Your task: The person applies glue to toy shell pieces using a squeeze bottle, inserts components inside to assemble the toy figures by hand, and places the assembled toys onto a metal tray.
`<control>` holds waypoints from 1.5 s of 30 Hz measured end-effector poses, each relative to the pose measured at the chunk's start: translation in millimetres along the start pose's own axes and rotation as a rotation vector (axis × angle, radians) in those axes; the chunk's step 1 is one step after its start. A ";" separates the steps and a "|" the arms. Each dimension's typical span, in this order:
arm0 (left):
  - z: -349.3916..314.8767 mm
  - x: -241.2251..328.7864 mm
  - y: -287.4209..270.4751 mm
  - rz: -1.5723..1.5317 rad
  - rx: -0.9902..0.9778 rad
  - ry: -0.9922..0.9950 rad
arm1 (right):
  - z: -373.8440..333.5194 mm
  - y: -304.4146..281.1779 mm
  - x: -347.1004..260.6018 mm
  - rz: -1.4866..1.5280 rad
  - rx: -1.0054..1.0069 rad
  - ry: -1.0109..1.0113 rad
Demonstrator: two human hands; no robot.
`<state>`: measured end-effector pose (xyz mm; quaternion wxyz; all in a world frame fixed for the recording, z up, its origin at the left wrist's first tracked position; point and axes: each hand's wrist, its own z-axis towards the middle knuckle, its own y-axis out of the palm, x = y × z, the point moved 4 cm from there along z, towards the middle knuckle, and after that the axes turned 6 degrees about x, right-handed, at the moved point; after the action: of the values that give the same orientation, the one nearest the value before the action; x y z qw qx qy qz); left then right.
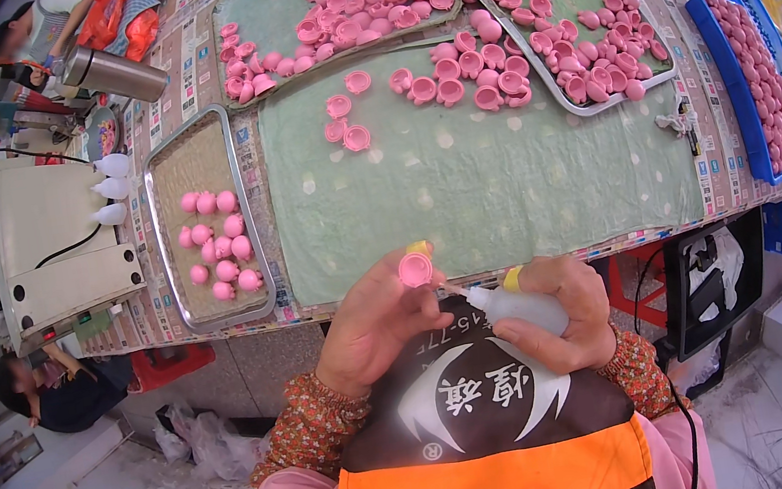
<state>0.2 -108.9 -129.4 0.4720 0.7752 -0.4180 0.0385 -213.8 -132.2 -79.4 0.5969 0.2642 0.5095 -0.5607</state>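
One pink shell (416, 270) sits held by the left fingers (385, 273).

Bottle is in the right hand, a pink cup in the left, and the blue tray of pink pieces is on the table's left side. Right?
Not quite: in the head view the blue tray of pink pieces is on the table's right side. The bottle is in the right hand, a pink cup in the left.
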 end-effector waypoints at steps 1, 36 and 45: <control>0.7 -0.2 0.3 0.009 -0.005 -0.003 | 0.7 0.1 0.1 0.000 -0.001 0.000; 0.6 1.7 2.1 0.198 -0.006 -0.024 | 6.5 5.4 -1.7 -0.024 -0.074 -0.006; -0.2 3.8 0.7 0.231 0.008 -0.008 | -5.3 -9.1 14.1 -0.008 -0.061 0.138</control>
<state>2.2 -111.2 -127.0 0.4598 0.7240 -0.5060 0.0912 -226.1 -135.3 -91.6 0.5658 0.2820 0.5675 -0.5276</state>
